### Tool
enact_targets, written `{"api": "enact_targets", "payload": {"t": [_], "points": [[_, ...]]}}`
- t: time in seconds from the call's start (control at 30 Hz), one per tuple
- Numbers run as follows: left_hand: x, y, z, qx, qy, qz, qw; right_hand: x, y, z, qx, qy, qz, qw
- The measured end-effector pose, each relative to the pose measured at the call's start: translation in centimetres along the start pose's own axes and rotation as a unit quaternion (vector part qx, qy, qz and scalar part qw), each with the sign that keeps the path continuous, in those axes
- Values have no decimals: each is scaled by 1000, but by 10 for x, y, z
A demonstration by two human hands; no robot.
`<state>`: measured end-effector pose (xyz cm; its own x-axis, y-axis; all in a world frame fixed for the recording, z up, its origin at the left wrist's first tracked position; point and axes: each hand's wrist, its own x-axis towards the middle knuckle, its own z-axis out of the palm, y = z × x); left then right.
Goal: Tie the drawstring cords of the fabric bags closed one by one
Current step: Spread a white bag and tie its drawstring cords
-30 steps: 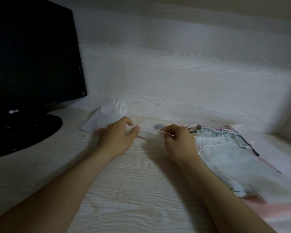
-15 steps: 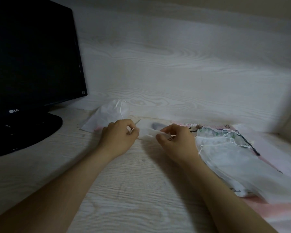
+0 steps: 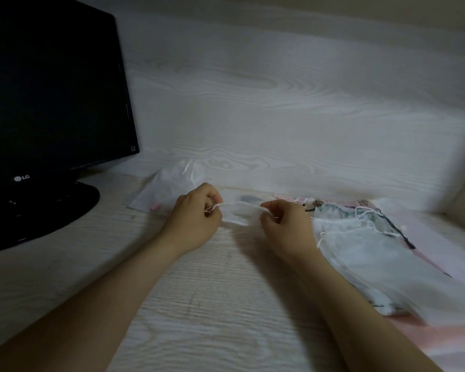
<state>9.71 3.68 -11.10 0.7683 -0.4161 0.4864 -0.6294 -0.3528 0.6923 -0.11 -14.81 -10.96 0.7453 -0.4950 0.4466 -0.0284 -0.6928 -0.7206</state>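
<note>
Reaching in from the lower edge, both bare forearms angled toward each other over the pale wooden desk (image 3: pixel 199 304). The left hand (image 3: pixel 196 214) lay knuckles up, its fingers curled in and pinching the white cord (image 3: pixel 213 208) at one end of a sheer white bag (image 3: pixel 236 214). The right hand (image 3: pixel 287 224) faced it, fingers curled and pinching the bag's other end, so the bag stretched between the two hands. Behind the left hand lay another white bag (image 3: pixel 172 183), its cord gathered at the top. A pile of sheer bags (image 3: pixel 373 251) lay just beside the right wrist. A black monitor (image 3: pixel 51 103) stood at far left
</note>
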Motion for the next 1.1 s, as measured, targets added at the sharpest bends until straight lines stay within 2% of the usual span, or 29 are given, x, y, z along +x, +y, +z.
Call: {"api": "enact_targets", "payload": {"t": [0.1, 0.23, 0.4, 0.57, 0.7, 0.9, 1.0, 1.1], "points": [[4, -2, 0, -22, -4, -31, 999, 0, -1, 1, 13, -7, -2, 1000], [6, -1, -1, -23, -16, -54, 998, -3, -2, -3, -29, -37, -1, 999], [9, 0, -6, -123, -25, -117, 985, 2, -1, -5, -27, 5, 20, 999], [7, 7, -9, -148, -13, -154, 977, 3, 3, -6, 41, 4, 72, 997], [5, 13, -12, -156, 7, -174, 972, 2, -2, -6, 102, -9, 64, 993], [9, 7, -17, -158, 27, -177, 971, -4, -14, -12, 154, -86, 80, 981], [10, 5, -20, -163, 39, -178, 970, -5, -17, -13, 123, -91, 90, 984], [10, 2, -20, -95, 78, -176, 977, -7, -19, -14, 44, -59, 49, 996]]}}
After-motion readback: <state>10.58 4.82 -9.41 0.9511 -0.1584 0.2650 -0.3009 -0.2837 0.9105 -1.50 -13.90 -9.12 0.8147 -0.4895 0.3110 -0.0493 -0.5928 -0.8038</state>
